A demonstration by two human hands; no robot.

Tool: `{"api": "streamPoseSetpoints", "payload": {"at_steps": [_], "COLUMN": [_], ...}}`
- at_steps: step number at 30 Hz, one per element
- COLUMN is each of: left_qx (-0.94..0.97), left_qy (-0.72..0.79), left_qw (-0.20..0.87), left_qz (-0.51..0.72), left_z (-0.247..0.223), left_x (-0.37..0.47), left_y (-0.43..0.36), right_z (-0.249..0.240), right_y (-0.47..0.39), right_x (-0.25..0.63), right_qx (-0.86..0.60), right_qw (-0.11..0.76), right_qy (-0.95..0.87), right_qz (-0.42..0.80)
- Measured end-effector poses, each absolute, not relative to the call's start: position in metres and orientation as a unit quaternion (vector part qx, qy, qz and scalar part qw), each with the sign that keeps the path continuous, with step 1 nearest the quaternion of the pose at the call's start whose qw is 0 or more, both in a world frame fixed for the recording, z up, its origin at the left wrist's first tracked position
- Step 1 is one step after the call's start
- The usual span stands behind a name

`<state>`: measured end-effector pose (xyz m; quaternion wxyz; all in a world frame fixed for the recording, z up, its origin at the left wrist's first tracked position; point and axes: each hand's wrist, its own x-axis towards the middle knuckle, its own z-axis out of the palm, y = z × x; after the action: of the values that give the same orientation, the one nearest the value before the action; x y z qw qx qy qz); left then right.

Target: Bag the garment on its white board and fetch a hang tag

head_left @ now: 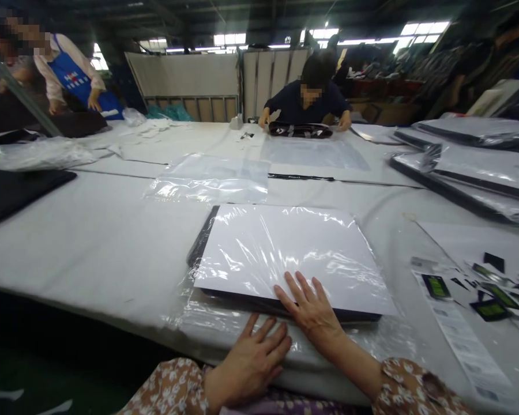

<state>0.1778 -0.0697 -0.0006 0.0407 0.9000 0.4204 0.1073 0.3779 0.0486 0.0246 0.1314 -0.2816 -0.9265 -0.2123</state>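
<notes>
White cloth-covered surface point(90, 242); dark flat package with white top sheet in clear plastic point(285, 248) near its front edge.
Left hand point(251, 360): palm down, fingers spread, over the loose film point(207, 323) at the package's near side. Right hand point(315, 316): fingers fanned, resting on the package. Beyond: flat clear plastic bag point(216, 176); farther, person in dark top point(288, 104).

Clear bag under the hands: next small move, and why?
Probably use the left hand to gather the bag's slack near film and tuck it under the bundle: it spreads loose and wrinkled past the white sheet, with that hand beside it, while the right hand rests over the sheet and could steady it.
</notes>
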Motion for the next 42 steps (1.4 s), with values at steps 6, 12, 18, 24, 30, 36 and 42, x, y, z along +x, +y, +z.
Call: {"api": "streamPoseSetpoints", "payload": {"at_steps": [6,12,18,24,30,36,42], "left_qx": [0.905,0.902,0.887,0.936,0.946,0.954,0.960], "left_qy": [0.414,0.411,0.373,0.350,0.325,0.300,0.276], "left_qw": [0.024,0.074,0.146,0.033,0.002,-0.003,-0.041], "left_qz": [0.099,0.111,0.231,-0.001,0.011,0.027,0.037], "left_z": [0.000,0.011,0.104,0.099,0.039,0.031,0.016], "left_x": [0.177,0.181,0.136,0.067,0.049,0.049,0.044], "left_y": [-0.064,-0.072,-0.006,0.072,0.059,0.059,0.063], "right_z": [0.014,0.005,0.001,0.003,-0.001,0.049,0.083], "right_y": [0.074,0.073,0.072,0.076,0.035,0.001,0.065], "right_x": [0.373,0.369,0.369,0.367,0.368,0.398,0.425], "right_qx": [-0.270,-0.303,-0.315,-0.324,-0.361,-0.299,-0.459], "right_qw": [0.102,0.125,0.136,0.129,0.186,0.194,0.174], "right_qy": [-0.940,-0.927,-0.919,-0.920,-0.903,-0.920,-0.850], "right_qz": [-0.182,-0.182,-0.195,-0.179,-0.140,-0.163,-0.188]}}
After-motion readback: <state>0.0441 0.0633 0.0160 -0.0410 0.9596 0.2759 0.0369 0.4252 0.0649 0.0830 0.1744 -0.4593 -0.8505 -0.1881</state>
